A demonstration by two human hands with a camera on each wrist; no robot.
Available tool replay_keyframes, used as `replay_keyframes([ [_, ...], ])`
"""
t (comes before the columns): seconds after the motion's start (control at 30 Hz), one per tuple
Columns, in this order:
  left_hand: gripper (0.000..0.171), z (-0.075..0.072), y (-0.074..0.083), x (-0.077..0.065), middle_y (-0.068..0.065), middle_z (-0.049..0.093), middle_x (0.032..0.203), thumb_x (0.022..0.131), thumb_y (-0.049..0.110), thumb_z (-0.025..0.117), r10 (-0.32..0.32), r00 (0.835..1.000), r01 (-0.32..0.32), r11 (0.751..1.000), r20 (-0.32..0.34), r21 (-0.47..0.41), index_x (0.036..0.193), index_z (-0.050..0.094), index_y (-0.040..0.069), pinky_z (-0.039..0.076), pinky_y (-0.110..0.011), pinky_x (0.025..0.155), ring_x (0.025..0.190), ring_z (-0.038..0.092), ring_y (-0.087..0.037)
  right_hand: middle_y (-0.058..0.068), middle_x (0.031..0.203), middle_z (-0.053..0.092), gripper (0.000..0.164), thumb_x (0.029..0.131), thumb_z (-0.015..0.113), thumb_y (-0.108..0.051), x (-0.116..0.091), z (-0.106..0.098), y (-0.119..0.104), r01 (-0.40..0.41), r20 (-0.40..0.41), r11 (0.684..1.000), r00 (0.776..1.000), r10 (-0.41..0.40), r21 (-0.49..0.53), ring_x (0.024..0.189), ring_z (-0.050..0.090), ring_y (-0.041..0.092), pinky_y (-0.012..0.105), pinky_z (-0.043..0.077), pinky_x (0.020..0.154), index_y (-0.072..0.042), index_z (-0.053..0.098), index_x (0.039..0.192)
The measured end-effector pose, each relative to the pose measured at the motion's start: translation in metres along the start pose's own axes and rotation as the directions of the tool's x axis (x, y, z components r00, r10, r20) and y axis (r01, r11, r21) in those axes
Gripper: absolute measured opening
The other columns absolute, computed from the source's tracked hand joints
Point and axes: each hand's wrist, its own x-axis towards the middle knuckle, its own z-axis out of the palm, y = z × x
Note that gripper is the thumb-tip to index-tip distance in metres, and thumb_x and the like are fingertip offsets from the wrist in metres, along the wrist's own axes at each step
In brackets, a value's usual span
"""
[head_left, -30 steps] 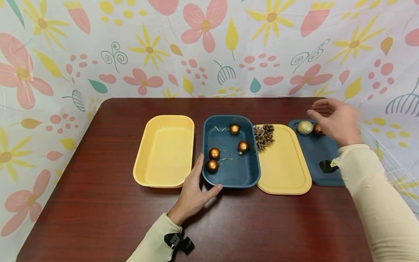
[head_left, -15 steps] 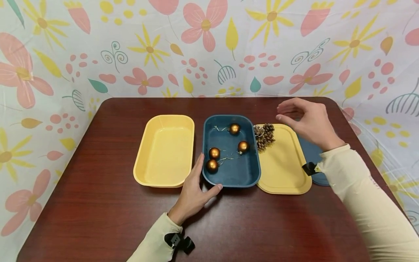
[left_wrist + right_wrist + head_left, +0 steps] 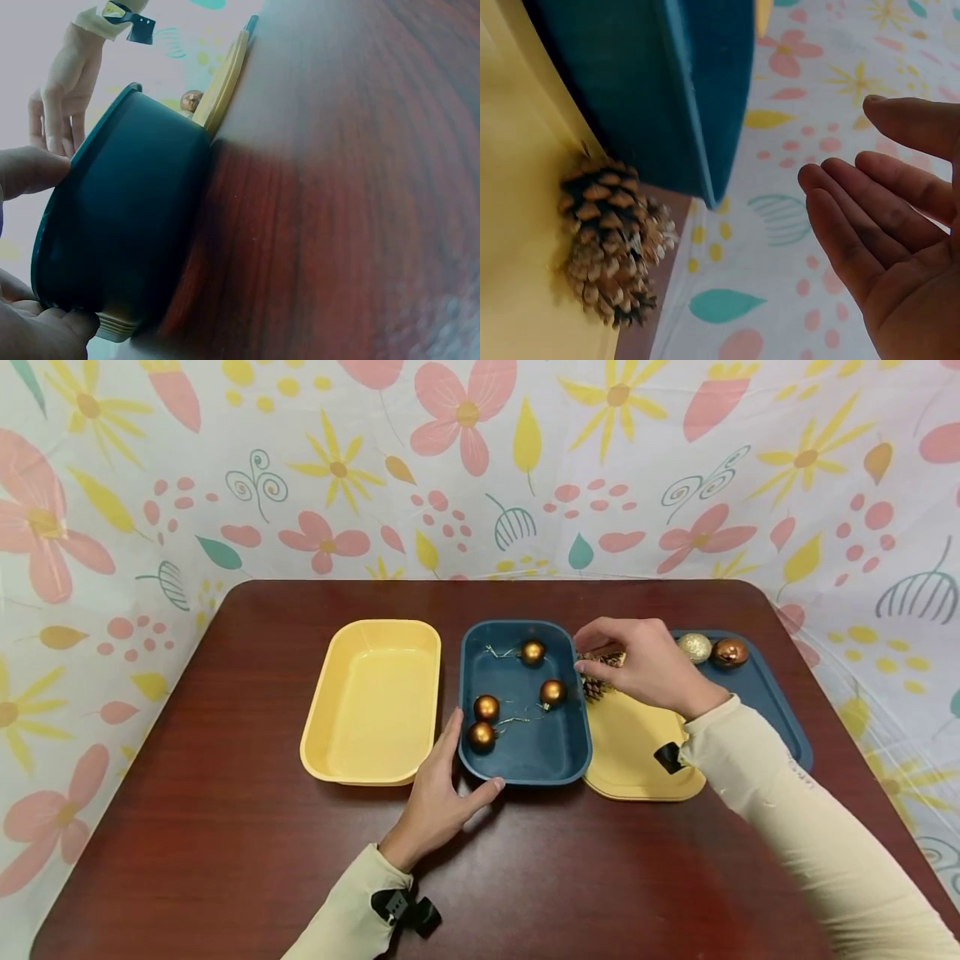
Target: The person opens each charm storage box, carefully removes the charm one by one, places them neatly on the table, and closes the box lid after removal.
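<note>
your left hand (image 3: 437,811) rests at the near left corner of the blue box (image 3: 551,752), its fingers spread along the left side and its thumb at the near edge; they touch the box without closing round it. your right hand (image 3: 648,662) is relaxed and holds nothing, with the fingers a little bent. it hangs above the pine cones (image 3: 607,240), apart from them, just beside the far right part of the box; in the head view it covers some of them.

the pine cones lie in a small group on the far left part of the yellow lid (image 3: 637,743), close by the right wall of the blue box. inside this box you have four bronze balls (image 3: 552,692) with thin wires: one at the far end, one by the right wall, two close together at the near left.

to the right of the yellow lid is the blue lid (image 3: 772,693), and on its far part a glittery gold ball (image 3: 694,647) sits just beside a copper ball (image 3: 730,652). at the left stands the yellow box (image 3: 375,710), apart from the blue one. all is on a dark red-brown table (image 3: 225,827).
</note>
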Motion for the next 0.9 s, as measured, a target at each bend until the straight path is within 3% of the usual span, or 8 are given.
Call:
replay_keyframes([
  [0.37, 0.103, -0.005, -0.001, 0.0, -0.009, 0.018, 0.169, 0.084, 0.034, 0.079, -0.007, 1.0, 0.007, 1.0, 0.005, 0.01, 0.162, 0.016, 0.012, 0.026, -0.052, 0.124, 0.156, 0.02, -0.023, 0.013, 0.115, 0.074, 0.032, 0.087, 0.079, -0.014, 0.01, 0.024, -0.005, -0.009, 0.124, 0.998, 0.992, 0.0, 0.065, 0.102, 0.074, 0.028, 0.048, 0.06, 0.089, -0.007, 0.071, 0.117],
  [0.67, 0.103, -0.003, 0.0, 0.0, -0.007, 0.018, 0.169, 0.084, 0.035, 0.079, -0.014, 1.0, 0.014, 1.0, 0.008, 0.006, 0.162, 0.016, 0.012, 0.025, -0.051, 0.125, 0.156, 0.02, -0.022, 0.016, 0.12, 0.072, 0.04, 0.086, 0.08, -0.016, 0.017, 0.039, -0.006, 0.033, 0.203, 0.999, 0.979, -0.031, -0.002, 0.106, 0.073, 0.032, 0.048, 0.059, 0.091, -0.003, 0.069, 0.121],
  [0.9, 0.102, 0.001, 0.001, -0.001, -0.005, 0.018, 0.169, 0.084, 0.037, 0.078, -0.013, 1.0, 0.012, 0.999, 0.006, 0.033, 0.162, 0.016, 0.013, 0.025, -0.05, 0.125, 0.156, 0.021, -0.021, 0.02, 0.123, 0.07, 0.04, 0.087, 0.078, -0.015, 0.02, 0.048, 0.002, 0.009, 0.252, 1.0, 0.968, -0.003, -0.025, 0.108, 0.071, 0.033, 0.048, 0.059, 0.092, 0.0, 0.067, 0.123],
])
